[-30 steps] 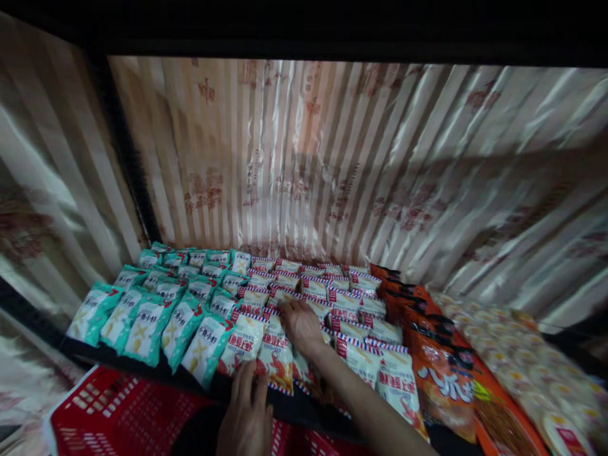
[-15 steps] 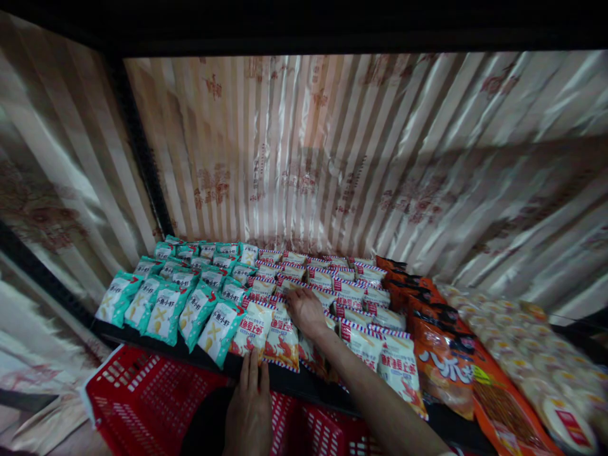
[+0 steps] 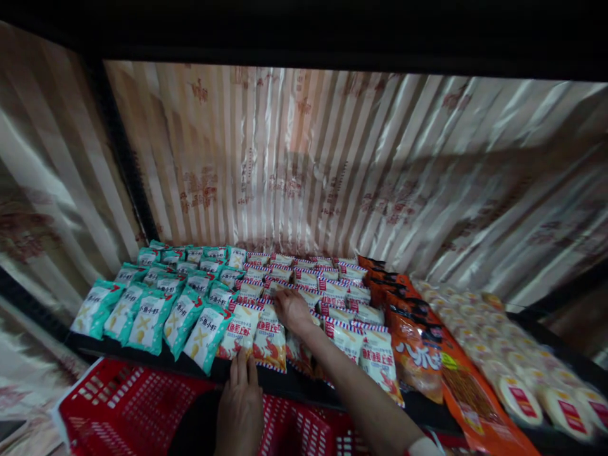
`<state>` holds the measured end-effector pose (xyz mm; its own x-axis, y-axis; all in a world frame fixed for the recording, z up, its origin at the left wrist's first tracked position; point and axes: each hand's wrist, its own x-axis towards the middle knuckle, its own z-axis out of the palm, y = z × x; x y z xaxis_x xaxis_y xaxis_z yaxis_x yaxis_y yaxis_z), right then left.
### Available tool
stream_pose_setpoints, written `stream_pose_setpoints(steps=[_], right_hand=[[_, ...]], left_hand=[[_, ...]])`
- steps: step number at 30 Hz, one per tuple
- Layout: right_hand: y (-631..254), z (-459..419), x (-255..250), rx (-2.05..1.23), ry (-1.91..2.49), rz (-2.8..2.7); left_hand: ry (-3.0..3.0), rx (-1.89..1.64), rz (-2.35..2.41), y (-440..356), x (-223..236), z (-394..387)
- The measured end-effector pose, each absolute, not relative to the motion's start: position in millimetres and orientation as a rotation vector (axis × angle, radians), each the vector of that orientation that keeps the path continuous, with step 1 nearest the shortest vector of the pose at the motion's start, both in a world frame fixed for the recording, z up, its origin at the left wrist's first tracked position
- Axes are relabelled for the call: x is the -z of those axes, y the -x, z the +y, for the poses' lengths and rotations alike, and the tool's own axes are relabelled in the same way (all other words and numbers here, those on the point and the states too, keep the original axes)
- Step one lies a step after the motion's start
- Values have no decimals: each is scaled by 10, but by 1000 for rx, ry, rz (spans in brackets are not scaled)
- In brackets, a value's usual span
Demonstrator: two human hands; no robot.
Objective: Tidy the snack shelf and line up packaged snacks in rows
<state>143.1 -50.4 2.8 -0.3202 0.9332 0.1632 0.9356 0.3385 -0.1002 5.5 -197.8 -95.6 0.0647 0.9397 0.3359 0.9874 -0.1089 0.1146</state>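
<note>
My left hand (image 3: 241, 402) rests with outstretched fingers against the bottom edge of a white-and-red snack bag (image 3: 236, 330) in the front row. A second such bag (image 3: 270, 339) stands beside it. Over the tops of these front bags reaches my right hand (image 3: 293, 311). Its fingers are bent and closed on the upper edge of a snack bag behind the front row; the fingertips are partly hidden. Under my right forearm, more bags of the same kind are partly covered. Teal snack bags (image 3: 206, 334) stand in rows just left of my hands.
Orange snack bags (image 3: 418, 354) lie on the black shelf (image 3: 304, 387) to the right, beside rows of round packaged items (image 3: 517, 398). A red basket (image 3: 123, 396) sits below the shelf edge. Patterned curtain (image 3: 285, 158) hangs behind, and a dark beam (image 3: 304, 41) crosses overhead.
The view has turned slightly, so the shelf and goods appear farther left and a little lower. Both hands keep nearly the same places against the bags.
</note>
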Motion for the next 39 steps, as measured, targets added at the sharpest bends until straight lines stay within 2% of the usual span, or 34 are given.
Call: stream_pose_setpoints(steps=[6,16,25,39], right_hand=[[-1586,-903,-28,-78,1455,-2012],[-1911,-1966,656,-255,1580,-1731],[-1866,-1870,697,-321,1606,-1690],[-1840,-1674,741,-420,1533,-1669]], left_hand=[[2153,576,-1927,-54,946,-1984],[2106,697,-1933,-109,991,-2005],[2056,764,-1847,-181,1021,-2022],[2312,812,-1595,-493,1075,-1851]])
